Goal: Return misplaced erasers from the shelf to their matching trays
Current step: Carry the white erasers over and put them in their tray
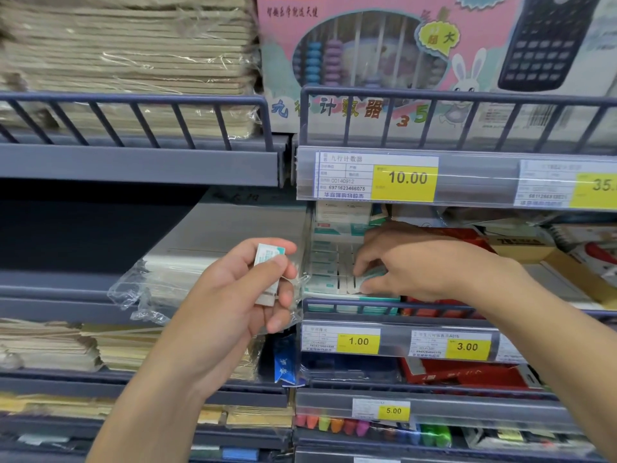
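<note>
Blue-grey wire-fronted shelves are stacked with wrapped paper bundles on the left; a pink abacus box is parked up top, over a 10.00 price tag; on the middle shelf a tray of erasers in white-and-teal sleeves is sat behind the rail, above a 1.00 tag; the right hand is reached into that tray, fingertips pinched on an eraser there; a small stack of matching erasers is gripped in the left hand, held just left of the tray.

Yellow shelf price tags read 10.00 — 1.00, 3.00, 5.00.
</note>
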A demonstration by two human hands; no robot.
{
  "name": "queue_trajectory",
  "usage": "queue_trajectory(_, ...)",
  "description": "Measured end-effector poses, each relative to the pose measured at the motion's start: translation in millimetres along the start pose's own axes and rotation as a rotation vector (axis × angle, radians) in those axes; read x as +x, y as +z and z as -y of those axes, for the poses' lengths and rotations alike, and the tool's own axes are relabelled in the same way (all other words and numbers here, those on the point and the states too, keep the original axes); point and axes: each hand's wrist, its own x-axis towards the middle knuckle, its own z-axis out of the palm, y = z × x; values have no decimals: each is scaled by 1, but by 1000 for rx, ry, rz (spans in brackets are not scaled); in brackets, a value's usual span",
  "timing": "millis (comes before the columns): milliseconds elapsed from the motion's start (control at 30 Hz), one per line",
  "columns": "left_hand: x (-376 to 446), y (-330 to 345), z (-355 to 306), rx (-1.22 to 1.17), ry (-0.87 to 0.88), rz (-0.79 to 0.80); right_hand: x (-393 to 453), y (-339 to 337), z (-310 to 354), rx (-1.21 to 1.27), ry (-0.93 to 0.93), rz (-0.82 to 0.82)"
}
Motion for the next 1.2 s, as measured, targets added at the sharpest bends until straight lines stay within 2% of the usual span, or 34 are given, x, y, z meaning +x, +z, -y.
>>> queue_trajectory(300, -1, 2, 2, 133, 50, 29, 7, 4, -9, 83, 36, 68)
queue_trajectory(333, -2, 3, 2, 151, 61, 25, 4, 0, -8, 70, 32, 45)
queue_trajectory(400, -2, 5, 4, 211, 95, 11, -6, -5, -5, 111, 17, -100)
queue_trajectory(467, -1, 7, 6, 292, 138, -11, -18, -8, 6, 409, -32, -265)
queue_trajectory(533, 0, 9, 6, 346, 170, -26, -26, -11, 21, 802, -153, -271)
queue_trajectory(567, 1, 10, 6, 358, 181, -31, -28, -12, 27, 900, -210, -244)
queue_trajectory(667, 3, 13, 6, 383, 217, -46, -26, -10, 36, 978, -273, -213)
queue_trajectory(800, 1, 13, 5, 376, 223, -45, -24, -3, 30, 1138, -189, -186)
queue_trajectory(933, -1, 16, 7, 400, 222, -85, -21, 7, 29, 1286, -105, -275)
queue_trajectory(1033, -1, 21, 6, 411, 255, -99, -18, 16, 34, 1412, -132, -206)
queue_trajectory(1133, -3, 23, 5, 477, 341, -143, -14, 18, 35, 1529, -170, -213)
queue_trajectory(1200, -4, 19, 5, 671, 473, -242, -12, 14, 30, 1641, -169, -239)
